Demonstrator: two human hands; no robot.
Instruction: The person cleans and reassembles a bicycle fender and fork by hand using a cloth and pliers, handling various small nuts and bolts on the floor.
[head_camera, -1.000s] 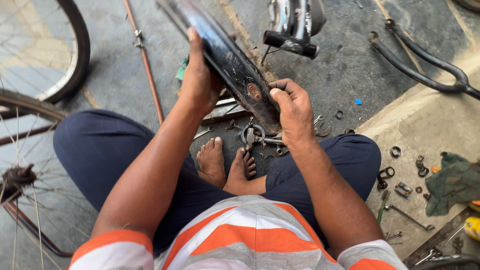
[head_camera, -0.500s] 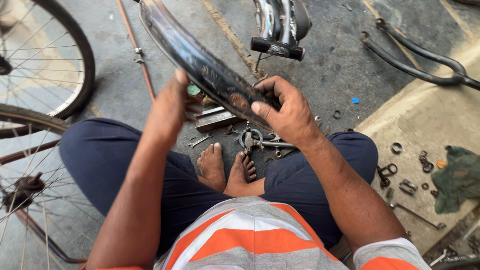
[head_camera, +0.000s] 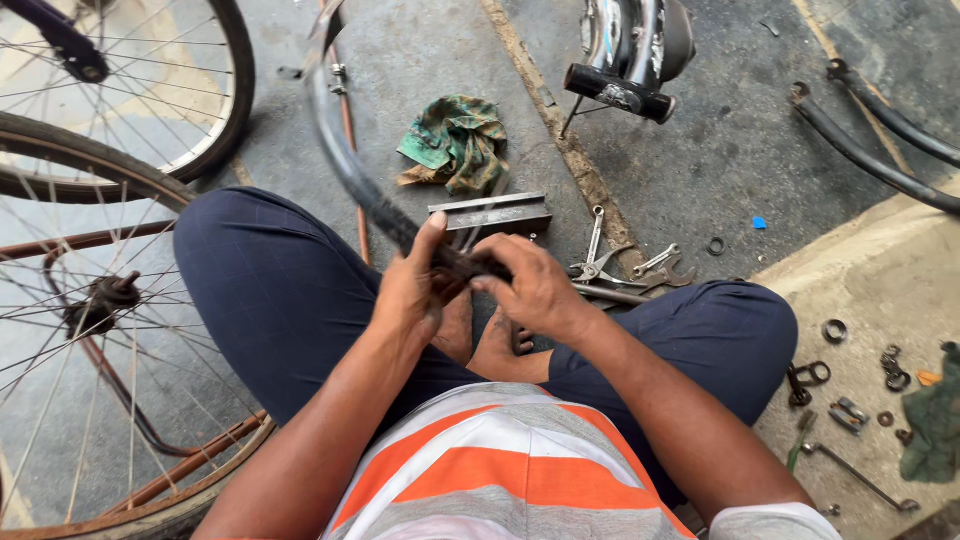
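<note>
wheels (head_camera: 110, 150) – 2 | rags (head_camera: 455, 142) – 2 (one at frame edge) | hands (head_camera: 410, 290) – 2 | mudguard (head_camera: 345, 150) – 1

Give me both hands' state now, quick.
Left hand: closed on the dark curved mudguard, thumb up along it.
Right hand: closed on the same mudguard's near end.

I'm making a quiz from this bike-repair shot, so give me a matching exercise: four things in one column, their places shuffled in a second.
1. curved black strip
2. green rag
3. spoked wheel
4. blue scrap

A. on the ground beyond the right knee
B. gripped by left hand and right hand
C. beside the left leg
D. crumpled beyond the metal bar

Pairs: 1-B, 2-D, 3-C, 4-A
</note>
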